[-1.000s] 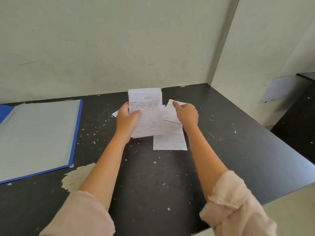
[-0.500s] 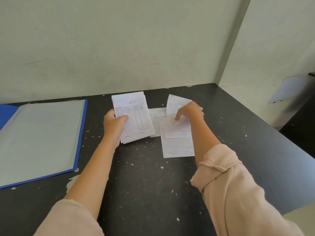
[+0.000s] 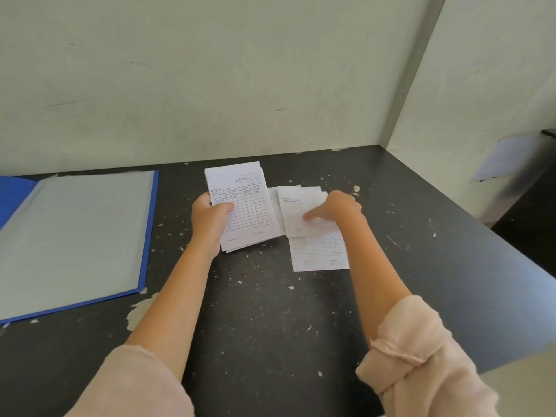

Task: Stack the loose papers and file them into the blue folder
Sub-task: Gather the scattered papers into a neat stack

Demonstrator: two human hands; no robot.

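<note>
While gripped, paper stack (image 3: 243,206) points away

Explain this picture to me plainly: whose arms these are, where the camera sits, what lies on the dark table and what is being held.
There is no machine here. The picture comes from a wide-angle camera worn on a person's head, looking forward and down, so the two bare forearms with rolled pale pink sleeves are the wearer's own.

The left hand grips a small stack of white printed receipt slips, thumb on top, fingers underneath, tilted up off the table. The right hand reaches down onto a few loose white slips lying overlapped on the black speckled tabletop; whether it has pinched one yet cannot be told.

At the far left lies an open blue folder with a grey clear sleeve inside. Pale walls close in the corner behind and to the right.
</note>
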